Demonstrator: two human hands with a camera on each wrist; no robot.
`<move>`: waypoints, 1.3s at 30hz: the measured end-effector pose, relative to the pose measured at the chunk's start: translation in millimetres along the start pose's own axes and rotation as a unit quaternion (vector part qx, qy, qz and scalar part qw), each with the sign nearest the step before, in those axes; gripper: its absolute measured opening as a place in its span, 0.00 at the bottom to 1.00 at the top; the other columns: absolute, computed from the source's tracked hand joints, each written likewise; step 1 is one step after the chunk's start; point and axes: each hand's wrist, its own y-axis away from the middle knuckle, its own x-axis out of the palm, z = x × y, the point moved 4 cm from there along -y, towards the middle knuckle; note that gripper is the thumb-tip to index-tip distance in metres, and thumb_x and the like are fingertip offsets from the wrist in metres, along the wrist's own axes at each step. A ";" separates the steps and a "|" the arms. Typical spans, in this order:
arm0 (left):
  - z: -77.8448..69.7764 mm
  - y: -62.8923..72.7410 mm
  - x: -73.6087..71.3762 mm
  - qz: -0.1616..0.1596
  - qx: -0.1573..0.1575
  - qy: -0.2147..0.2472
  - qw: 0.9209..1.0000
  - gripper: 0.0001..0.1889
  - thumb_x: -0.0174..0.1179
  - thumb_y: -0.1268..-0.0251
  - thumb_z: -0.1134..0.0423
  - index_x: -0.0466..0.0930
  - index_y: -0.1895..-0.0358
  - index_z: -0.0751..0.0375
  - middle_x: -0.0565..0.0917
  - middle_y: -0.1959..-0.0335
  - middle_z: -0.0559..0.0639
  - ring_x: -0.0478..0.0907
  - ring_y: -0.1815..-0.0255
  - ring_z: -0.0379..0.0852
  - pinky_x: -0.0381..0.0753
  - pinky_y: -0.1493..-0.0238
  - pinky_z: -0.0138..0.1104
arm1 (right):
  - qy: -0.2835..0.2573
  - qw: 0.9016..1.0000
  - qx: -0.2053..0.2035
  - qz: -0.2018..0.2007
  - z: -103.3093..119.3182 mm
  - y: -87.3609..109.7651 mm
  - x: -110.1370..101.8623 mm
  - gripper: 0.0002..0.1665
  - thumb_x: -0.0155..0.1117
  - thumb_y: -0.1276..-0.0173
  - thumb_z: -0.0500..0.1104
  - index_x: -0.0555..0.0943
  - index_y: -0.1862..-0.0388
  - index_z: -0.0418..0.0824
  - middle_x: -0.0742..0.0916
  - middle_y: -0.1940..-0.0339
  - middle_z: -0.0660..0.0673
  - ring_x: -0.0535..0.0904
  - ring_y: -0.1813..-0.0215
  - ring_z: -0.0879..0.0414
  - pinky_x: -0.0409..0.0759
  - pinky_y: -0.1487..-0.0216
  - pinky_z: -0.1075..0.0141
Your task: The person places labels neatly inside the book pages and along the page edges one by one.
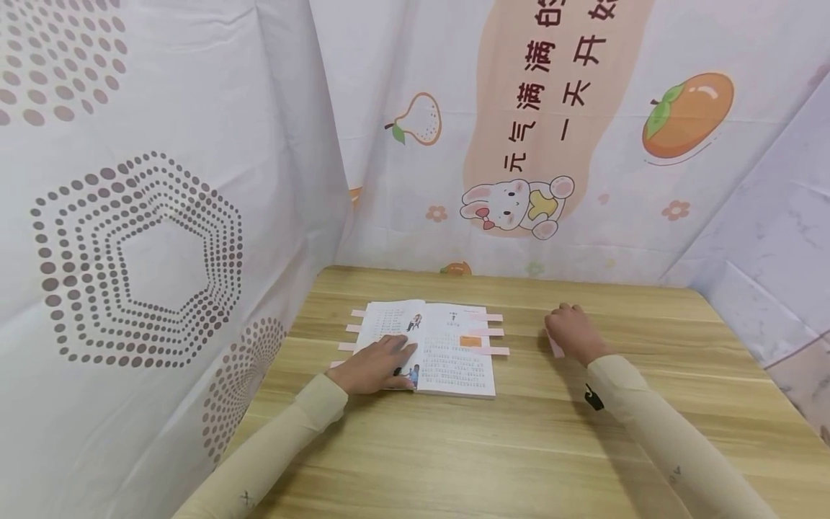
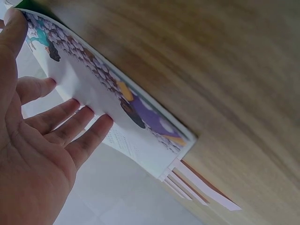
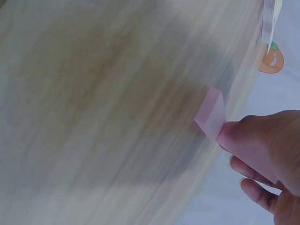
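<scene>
An open book (image 1: 454, 371) with printed text and small pictures lies on the wooden table. Pale pink sticky tabs (image 1: 496, 332) stick out from both of its side edges. My left hand (image 1: 375, 367) rests on the left page with fingers spread; in the left wrist view its fingertips (image 2: 102, 124) touch the illustrated paper. Off to the right of the book, my right hand (image 1: 573, 333) pinches a pad of pink sticky notes (image 3: 211, 112). The thumb presses along the pad, and part of it is hidden by the hand.
The wooden table (image 1: 415, 454) extends around the book. A white curtain (image 1: 279, 180) with dotted patterns hangs at the left. Behind the table hangs a printed cloth (image 1: 402, 209) with a rabbit, fruit and writing.
</scene>
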 end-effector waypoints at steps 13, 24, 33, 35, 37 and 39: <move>-0.4 -0.5 -0.2 -0.004 0.001 0.000 1.000 0.45 0.51 0.28 0.31 0.61 0.21 0.62 0.66 0.25 0.64 0.65 0.26 0.59 0.69 0.29 0.49 | -0.042 0.999 0.012 0.000 -5.1 -2.6 -2.8 0.05 0.71 0.33 0.31 0.84 0.69 0.37 0.85 0.73 0.44 0.80 0.66 0.46 0.79 0.60 0.48; -0.4 0.1 -0.8 -0.005 0.007 0.003 1.000 0.45 0.51 0.28 0.31 0.61 0.21 0.63 0.66 0.25 0.64 0.65 0.26 0.59 0.70 0.30 0.49 | 0.010 1.000 0.011 0.004 -1.7 -3.3 2.8 0.06 0.75 0.39 0.29 0.85 0.66 0.35 0.88 0.70 0.42 0.80 0.63 0.45 0.80 0.57 0.47; -1.5 0.3 -3.3 -0.008 0.003 0.006 1.000 0.44 0.54 0.28 0.33 0.62 0.21 0.63 0.66 0.25 0.64 0.66 0.26 0.59 0.70 0.30 0.49 | -0.077 0.997 0.026 -0.012 -10.7 -2.8 -2.0 0.03 0.69 0.35 0.28 0.86 0.66 0.34 0.87 0.71 0.41 0.81 0.65 0.42 0.80 0.57 0.42; -1.9 0.1 -3.7 -0.006 0.002 0.007 1.000 0.44 0.54 0.28 0.33 0.62 0.21 0.63 0.66 0.25 0.64 0.65 0.26 0.59 0.70 0.30 0.49 | -0.125 0.991 0.040 -0.016 -15.0 -2.2 -2.9 0.04 0.66 0.32 0.29 0.87 0.65 0.34 0.87 0.69 0.40 0.82 0.64 0.41 0.81 0.55 0.41; -2.1 -0.1 -3.5 -0.003 0.000 0.007 1.000 0.45 0.54 0.28 0.33 0.62 0.21 0.63 0.66 0.25 0.64 0.65 0.26 0.59 0.70 0.30 0.49 | -0.173 0.983 0.057 -0.021 -18.7 -1.8 -3.0 0.06 0.64 0.30 0.31 0.88 0.64 0.34 0.88 0.67 0.40 0.83 0.61 0.40 0.81 0.55 0.42; -2.4 -0.2 -3.6 -0.001 -0.001 0.006 1.000 0.44 0.54 0.28 0.33 0.62 0.21 0.63 0.66 0.25 0.64 0.65 0.26 0.59 0.70 0.30 0.49 | -0.206 0.976 0.066 -0.022 -21.2 -0.9 -3.1 0.07 0.63 0.31 0.30 0.88 0.63 0.34 0.89 0.66 0.39 0.84 0.60 0.38 0.82 0.56 0.44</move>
